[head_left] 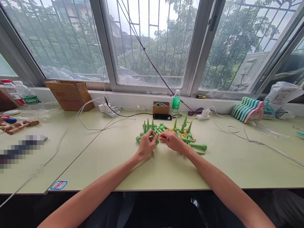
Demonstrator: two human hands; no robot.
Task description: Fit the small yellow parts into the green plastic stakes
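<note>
My left hand (147, 146) is closed around a green plastic spike (153, 155), whose pointed end sticks out below my fingers. My right hand (175, 141) is beside it with fingertips pinched close to the spike; whatever they hold is too small to make out. Around both hands lie several more green spikes (199, 146), some flat and some standing point up, like plant watering stakes. Small yellow pieces (184, 134) are heaped among them, just beyond my right hand.
Behind the pile are a small open cardboard box (161, 108), a black phone (162, 117) and a green-labelled bottle (176, 102). White cables and a power strip (111, 111) run along the back. A larger carton (68, 95) stands left; pastel hangers (247, 110) stand right.
</note>
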